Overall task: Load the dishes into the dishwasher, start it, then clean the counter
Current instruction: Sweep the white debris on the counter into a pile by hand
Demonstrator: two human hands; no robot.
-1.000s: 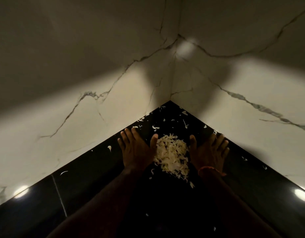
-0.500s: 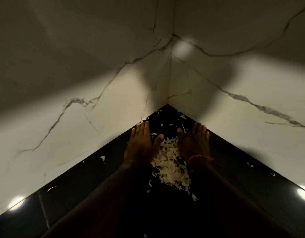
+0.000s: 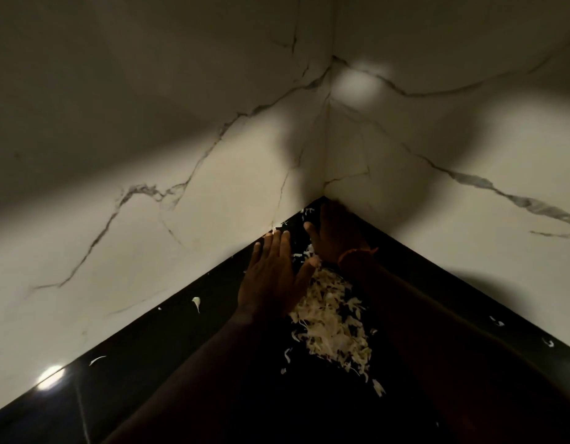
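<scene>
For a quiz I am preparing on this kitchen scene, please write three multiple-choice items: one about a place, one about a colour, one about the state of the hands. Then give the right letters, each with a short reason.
1. Where does the pile of pale shreds lie?
A. on the white wall
B. on the counter between the two forearms
C. in a bowl

2. What colour is the counter?
A. glossy black
B. white marble
C. light wood

3. How are the hands?
A. both closed in fists
B. one grips a cloth
C. both flat with straight fingers

Answers
1 B: the shreds lie on the counter, with the left hand beside them and the right hand just beyond, toward the corner.
2 A: the surface is dark and reflects lamps; only the walls are white with veins.
3 C: the fingers of both hands are extended toward the corner, and nothing is held.
</scene>
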